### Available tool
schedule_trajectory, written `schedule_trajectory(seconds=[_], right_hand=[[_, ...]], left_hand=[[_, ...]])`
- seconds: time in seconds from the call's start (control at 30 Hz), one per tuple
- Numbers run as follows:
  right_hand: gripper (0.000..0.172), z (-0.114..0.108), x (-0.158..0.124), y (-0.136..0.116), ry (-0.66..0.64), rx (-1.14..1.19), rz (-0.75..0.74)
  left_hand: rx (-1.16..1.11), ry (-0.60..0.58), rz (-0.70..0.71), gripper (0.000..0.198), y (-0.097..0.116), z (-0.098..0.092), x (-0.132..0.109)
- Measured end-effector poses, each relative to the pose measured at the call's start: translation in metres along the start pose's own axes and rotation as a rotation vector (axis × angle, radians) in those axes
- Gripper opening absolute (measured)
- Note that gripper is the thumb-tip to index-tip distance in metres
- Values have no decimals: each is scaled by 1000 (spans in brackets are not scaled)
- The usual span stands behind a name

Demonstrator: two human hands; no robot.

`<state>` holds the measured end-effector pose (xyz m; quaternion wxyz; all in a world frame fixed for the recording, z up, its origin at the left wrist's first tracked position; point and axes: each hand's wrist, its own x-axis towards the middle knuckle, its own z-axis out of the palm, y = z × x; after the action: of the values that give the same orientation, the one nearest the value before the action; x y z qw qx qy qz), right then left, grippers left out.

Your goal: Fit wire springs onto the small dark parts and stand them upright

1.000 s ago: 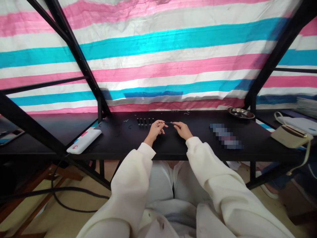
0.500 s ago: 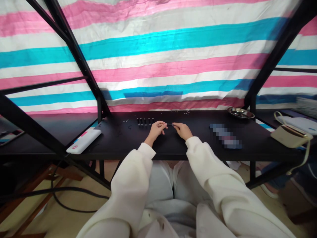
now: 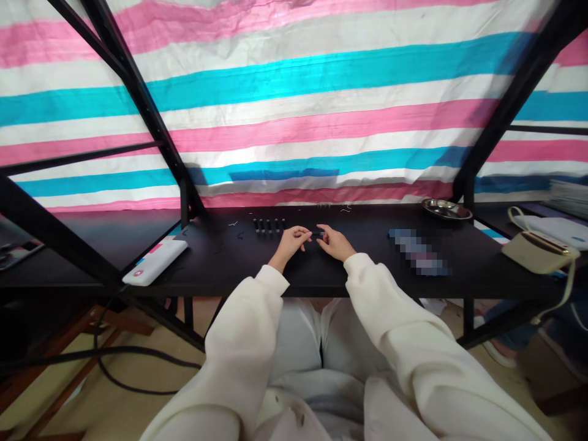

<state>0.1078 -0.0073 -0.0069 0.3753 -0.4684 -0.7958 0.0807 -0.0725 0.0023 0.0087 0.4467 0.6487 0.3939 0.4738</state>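
Note:
Both my hands rest on the black table near its far edge, fingertips meeting. My left hand pinches one end of a small dark part, and my right hand pinches its other end. The part is too small to name. Just left of my left hand stands a row of several small black upright pieces. White sleeves cover both my arms.
A white power bank lies at the table's left. A metal dish sits at the back right, a beige bag further right. Black frame struts rise on both sides before a striped tarp. Cables trail on the floor.
My two hands have drawn closer together, so the gap between their fingertips has closed around the small dark part. Nothing else has moved.

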Motion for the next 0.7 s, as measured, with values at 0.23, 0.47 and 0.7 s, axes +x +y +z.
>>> schedule_trajectory(seconds=[0.23, 0.47, 0.7], right_hand=[[46, 1, -1, -1, -14, 10, -21], [37, 0, 0, -5, -33, -29, -6], [18, 3, 3, -7, 6, -22, 5]], left_hand=[[36, -22, 14, 33, -3, 0, 0], [44, -23, 7, 33, -5, 0, 0], [8, 41, -20, 35, 5, 1, -1]])
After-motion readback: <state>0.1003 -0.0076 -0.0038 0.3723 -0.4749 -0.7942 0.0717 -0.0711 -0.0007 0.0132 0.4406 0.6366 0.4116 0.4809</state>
